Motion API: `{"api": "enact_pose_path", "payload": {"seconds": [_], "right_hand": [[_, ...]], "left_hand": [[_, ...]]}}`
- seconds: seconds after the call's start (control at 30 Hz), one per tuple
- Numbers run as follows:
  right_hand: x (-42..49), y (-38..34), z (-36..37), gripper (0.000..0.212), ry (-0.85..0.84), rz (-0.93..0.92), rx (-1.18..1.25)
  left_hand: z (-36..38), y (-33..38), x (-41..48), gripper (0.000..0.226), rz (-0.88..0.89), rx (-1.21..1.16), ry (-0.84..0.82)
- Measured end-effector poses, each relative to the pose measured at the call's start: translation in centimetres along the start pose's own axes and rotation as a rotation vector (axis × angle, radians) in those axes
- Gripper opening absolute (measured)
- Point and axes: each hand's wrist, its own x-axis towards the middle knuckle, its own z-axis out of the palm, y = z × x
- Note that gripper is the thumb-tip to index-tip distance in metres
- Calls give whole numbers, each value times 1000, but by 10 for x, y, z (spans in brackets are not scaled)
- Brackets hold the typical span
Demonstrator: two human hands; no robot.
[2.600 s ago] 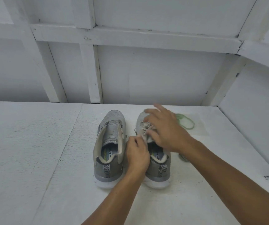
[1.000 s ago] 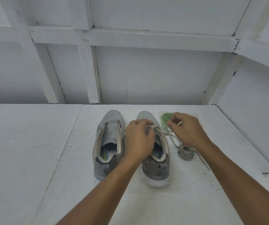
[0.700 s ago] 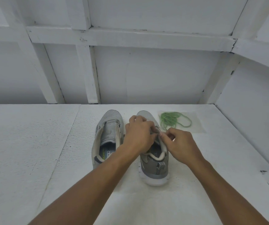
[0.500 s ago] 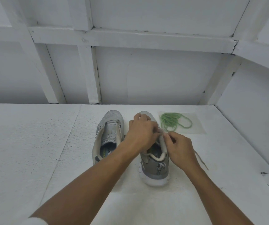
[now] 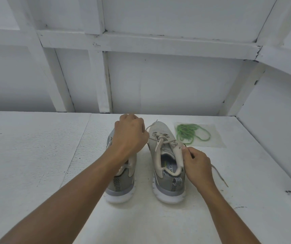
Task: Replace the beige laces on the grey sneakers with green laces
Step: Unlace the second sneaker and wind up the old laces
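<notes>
Grey sneakers side by side on white table [image 5: 35, 155], heels nearest: right sneaker [image 5: 165, 166] carries beige lace [image 5: 160, 140], one strand gripped in curled left hand [image 5: 129, 136] above left sneaker [image 5: 122, 182], the other pinched by right hand [image 5: 197, 166] beside the eyelets; green laces [image 5: 190, 132] coiled on clear plastic [image 5: 216, 140] just beyond.

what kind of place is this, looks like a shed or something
Probably a white-painted work booth or shed corner: rough white tabletop, panel walls braced with battens, and grey sneakers laid out beside green laces.
</notes>
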Motion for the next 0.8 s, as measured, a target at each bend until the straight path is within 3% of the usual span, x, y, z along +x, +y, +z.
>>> {"api": "enact_pose_path", "payload": {"seconds": [0.13, 0.27, 0.43, 0.57, 0.8], "right_hand": [[-1, 0, 1, 49, -2, 12, 21], [-2, 1, 2, 45, 6, 28, 52], [3, -3, 1, 24, 27, 29, 94], [18, -12, -7, 8, 37, -216, 6], [50, -30, -10, 10, -210, -632, -324]], "left_hand": [[-1, 1, -7, 30, -8, 109, -67], [-7, 20, -21, 23, -25, -118, -20], [14, 47, -48, 33, -68, -149, -161], [31, 52, -52, 38, -151, -141, -121], [47, 47, -50, 37, -251, -309, -30]]}}
